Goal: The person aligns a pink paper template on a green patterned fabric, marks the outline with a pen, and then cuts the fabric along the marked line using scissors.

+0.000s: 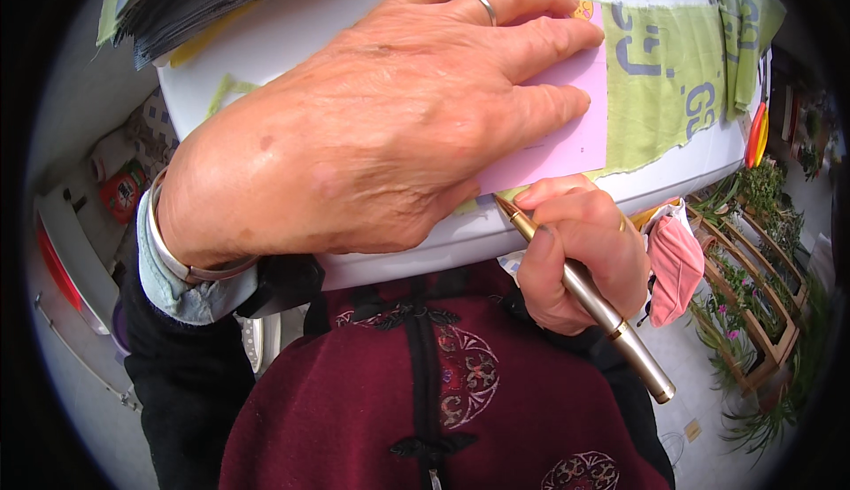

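My left hand (398, 105), wearing a ring and a bracelet, lies flat with fingers spread over a pink card (571, 145), pressing it down. The card rests on a strip of green cloth (664, 105) printed with grey characters, and much of it is hidden beneath the hand. In my right hand (591, 244) is a silver-and-gold pen (597, 297). Its tip points at the lower edge of the card, by my left thumb; whether it touches the cloth I cannot tell. Both lie on a white tabletop (412, 261).
A thick stack of dark grey fabric pieces (226, 8) sits at the upper left, near a green scrap (229, 91). Folded green cloth (750, 38) and red-and-yellow handles (757, 135) are at the right edge. Beyond hang a pink cloth (677, 271) and a wooden plant rack (764, 350).
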`<state>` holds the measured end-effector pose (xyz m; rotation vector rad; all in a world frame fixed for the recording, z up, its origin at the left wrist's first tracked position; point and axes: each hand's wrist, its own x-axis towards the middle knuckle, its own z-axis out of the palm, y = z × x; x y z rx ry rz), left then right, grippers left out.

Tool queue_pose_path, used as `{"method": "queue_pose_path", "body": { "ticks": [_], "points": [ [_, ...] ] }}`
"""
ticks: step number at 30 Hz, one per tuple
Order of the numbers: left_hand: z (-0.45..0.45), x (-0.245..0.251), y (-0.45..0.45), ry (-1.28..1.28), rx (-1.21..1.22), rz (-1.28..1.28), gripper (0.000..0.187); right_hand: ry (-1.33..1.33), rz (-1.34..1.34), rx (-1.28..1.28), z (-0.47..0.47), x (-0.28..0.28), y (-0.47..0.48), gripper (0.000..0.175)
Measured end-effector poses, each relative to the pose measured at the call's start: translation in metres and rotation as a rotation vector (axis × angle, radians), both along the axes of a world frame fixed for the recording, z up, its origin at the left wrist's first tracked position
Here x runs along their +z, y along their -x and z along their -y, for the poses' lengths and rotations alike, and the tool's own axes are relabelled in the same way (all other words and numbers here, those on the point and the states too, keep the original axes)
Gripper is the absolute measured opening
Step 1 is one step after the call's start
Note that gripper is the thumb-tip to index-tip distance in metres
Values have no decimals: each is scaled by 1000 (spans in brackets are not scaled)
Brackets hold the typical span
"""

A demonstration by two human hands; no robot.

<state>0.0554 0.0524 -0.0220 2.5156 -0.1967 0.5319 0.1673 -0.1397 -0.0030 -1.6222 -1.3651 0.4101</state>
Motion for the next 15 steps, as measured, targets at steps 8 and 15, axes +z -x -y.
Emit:
{"method": "queue_pose_path", "body": {
  "ticks": [8, 15],
  "points": [
    [-4, 0, -6, 42, -31, 37, 53, -87, -189, -57, 5, 3, -9, 9],
    [-14, 7, -2, 285, -112, 54, 46, -64, -207, -185, 7, -1, -8, 9]
  ]
}}
